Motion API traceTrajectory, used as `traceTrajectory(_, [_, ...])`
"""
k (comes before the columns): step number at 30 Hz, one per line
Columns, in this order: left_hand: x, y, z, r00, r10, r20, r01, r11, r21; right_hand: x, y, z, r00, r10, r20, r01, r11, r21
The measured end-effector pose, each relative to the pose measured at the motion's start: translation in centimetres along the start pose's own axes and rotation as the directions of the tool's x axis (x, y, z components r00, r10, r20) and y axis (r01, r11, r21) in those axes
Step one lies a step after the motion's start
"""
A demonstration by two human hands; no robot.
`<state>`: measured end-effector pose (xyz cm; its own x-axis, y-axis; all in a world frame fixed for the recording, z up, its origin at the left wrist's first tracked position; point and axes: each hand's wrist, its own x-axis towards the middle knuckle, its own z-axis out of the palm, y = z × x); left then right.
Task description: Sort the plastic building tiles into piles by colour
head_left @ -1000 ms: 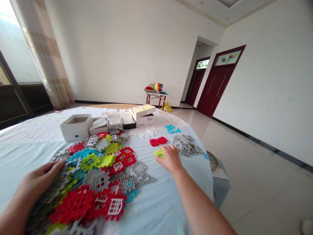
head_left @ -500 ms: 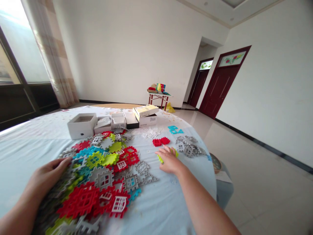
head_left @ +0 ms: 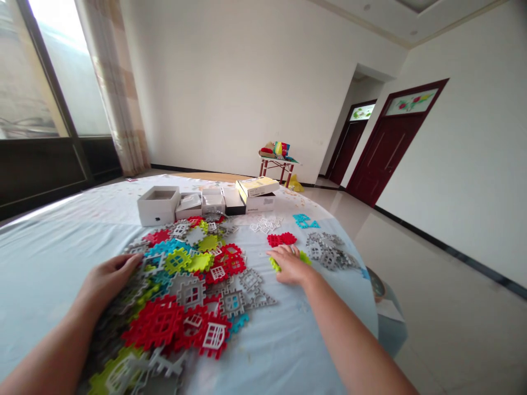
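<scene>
A heap of flat toothed plastic tiles [head_left: 181, 285], red, grey, lime and blue, lies on the pale blue tablecloth [head_left: 49, 252]. My left hand [head_left: 107, 280] rests flat on the heap's left edge, fingers stretched out. My right hand [head_left: 289, 264] lies palm down on a small lime tile [head_left: 304, 257], fingers extended over it. Sorted little groups sit just beyond: red tiles [head_left: 281, 239], grey tiles [head_left: 329, 252], blue tiles [head_left: 305, 221] and white tiles [head_left: 267, 224].
White and black cardboard boxes [head_left: 158, 205] stand in a row at the table's far side. The table's rounded edge falls off to the right, above a stool [head_left: 376, 285]. A small red-legged table [head_left: 276, 160] and dark red doors [head_left: 387, 148] stand at the back.
My right hand drew back a little and flattened over the lime tile. The view swung left, so everything shifted right. My left hand stayed on the heap.
</scene>
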<state>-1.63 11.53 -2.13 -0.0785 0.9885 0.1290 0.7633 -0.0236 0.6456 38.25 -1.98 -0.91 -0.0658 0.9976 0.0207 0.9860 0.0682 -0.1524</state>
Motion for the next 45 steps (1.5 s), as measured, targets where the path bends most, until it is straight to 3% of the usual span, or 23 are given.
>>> traceTrajectory(5, [0.0, 0.0, 0.0, 0.996, -0.062, 0.067, 0.064, 0.998, -0.029, -0.9, -2.0, -0.6, 0.987, -0.139, -0.078, 0.147, 0.983, 0.11])
traceTrajectory(7, [0.2, -0.2, 0.1, 0.993, -0.087, 0.077, 0.09, 0.995, -0.04, -1.3, -2.0, -0.8, 0.982, -0.127, -0.14, 0.147, 0.979, 0.144])
traceTrajectory(9, [0.4, -0.4, 0.2, 0.991, -0.107, 0.082, 0.112, 0.992, -0.054, -1.6, -1.0, -0.9, 0.973, -0.008, -0.231, 0.045, 0.987, 0.156])
traceTrajectory(12, [0.5, -0.4, 0.3, 0.993, -0.099, 0.065, 0.103, 0.992, -0.07, -1.9, 2.0, -0.9, 0.91, 0.237, -0.339, -0.193, 0.968, 0.158])
traceTrajectory(15, [0.2, -0.1, 0.1, 0.994, -0.095, 0.06, 0.099, 0.992, -0.073, -2.2, 4.7, -0.6, 0.87, 0.383, -0.311, -0.36, 0.924, 0.13])
traceTrajectory(19, [-0.6, 0.6, -0.2, 0.991, -0.116, 0.072, 0.121, 0.991, -0.059, -2.6, 6.1, 0.4, 0.861, 0.444, -0.247, -0.43, 0.896, 0.111])
traceTrajectory(27, [-0.8, 1.0, -0.3, 0.992, -0.105, 0.064, 0.109, 0.993, -0.055, -2.1, 5.7, 1.3, 0.86, 0.456, -0.23, -0.437, 0.89, 0.13])
traceTrajectory(35, [0.1, -0.1, 0.0, 0.992, -0.102, 0.078, 0.106, 0.993, -0.044, -1.6, 4.7, 1.8, 0.877, 0.404, -0.26, -0.362, 0.911, 0.196])
traceTrajectory(41, [-0.4, 0.5, -0.2, 0.989, -0.122, 0.083, 0.128, 0.99, -0.067, -2.0, 6.6, 2.2, 0.86, 0.437, -0.264, -0.362, 0.886, 0.289])
traceTrajectory(45, [0.7, -0.8, 0.2, 0.985, -0.15, 0.089, 0.152, 0.988, -0.018, -2.3, 8.2, 2.6, 0.846, 0.465, -0.262, -0.369, 0.864, 0.342])
